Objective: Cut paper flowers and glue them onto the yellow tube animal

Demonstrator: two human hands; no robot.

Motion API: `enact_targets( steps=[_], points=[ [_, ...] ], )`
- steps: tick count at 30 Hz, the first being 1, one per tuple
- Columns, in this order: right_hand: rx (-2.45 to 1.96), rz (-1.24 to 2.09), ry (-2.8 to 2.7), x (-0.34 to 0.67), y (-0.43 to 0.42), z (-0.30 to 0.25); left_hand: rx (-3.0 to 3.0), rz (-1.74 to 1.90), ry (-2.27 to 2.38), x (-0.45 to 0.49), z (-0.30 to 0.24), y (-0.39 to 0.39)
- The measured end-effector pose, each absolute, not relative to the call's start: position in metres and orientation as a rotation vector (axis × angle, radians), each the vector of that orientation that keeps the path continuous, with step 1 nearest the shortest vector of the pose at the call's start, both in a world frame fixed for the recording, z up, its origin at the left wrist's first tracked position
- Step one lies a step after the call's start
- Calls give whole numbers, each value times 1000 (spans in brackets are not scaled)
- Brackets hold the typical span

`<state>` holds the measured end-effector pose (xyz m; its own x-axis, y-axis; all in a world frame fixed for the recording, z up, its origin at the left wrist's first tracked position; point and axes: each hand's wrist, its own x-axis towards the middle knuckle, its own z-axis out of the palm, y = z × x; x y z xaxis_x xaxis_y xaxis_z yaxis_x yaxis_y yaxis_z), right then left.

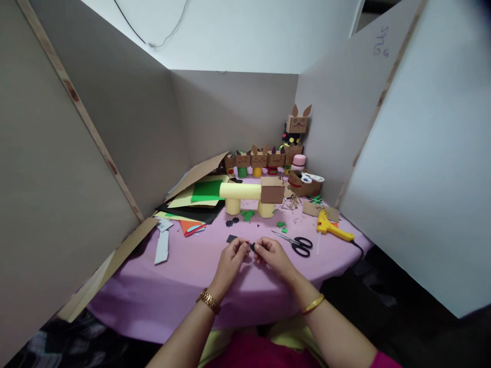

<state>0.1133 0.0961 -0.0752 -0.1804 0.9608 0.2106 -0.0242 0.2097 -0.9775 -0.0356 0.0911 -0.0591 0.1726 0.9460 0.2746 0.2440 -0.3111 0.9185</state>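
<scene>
Between my left hand (237, 254) and my right hand (273, 255) is a small piece of black paper (252, 246), pinched by the fingertips of both. Its exact shape is too small to make out. A black paper scrap (231, 238) lies just beyond my left hand, and black paper cutouts (232, 222) sit further back. Black-handled scissors (297, 242) rest to the right of my right hand, blades pointing left. Behind the hands stands a yellow paper-tube figure (241, 191) with a brown cardboard box (272, 190) at its right end. Green paper cutouts (247, 215) lie in front of it.
A yellow glue gun (333, 227) with a cord lies at the right. Stacked coloured paper (207, 191) and cardboard fill the left. Several box-headed figures (259, 159) stand at the back beside a cardboard box (307, 185) with white scissors (312, 178). Grey panels (233, 107) enclose the table.
</scene>
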Motion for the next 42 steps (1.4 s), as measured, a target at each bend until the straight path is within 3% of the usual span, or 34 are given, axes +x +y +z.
enact_targets(
  steps=[27,42],
  points=[
    [-880,1449,-1357,112,93,-70,1591,1141,957,-35,-62,93],
    [-934,1420,-1291,114,92,-67,2074,1380,1037,-38,-63,86]
  ],
)
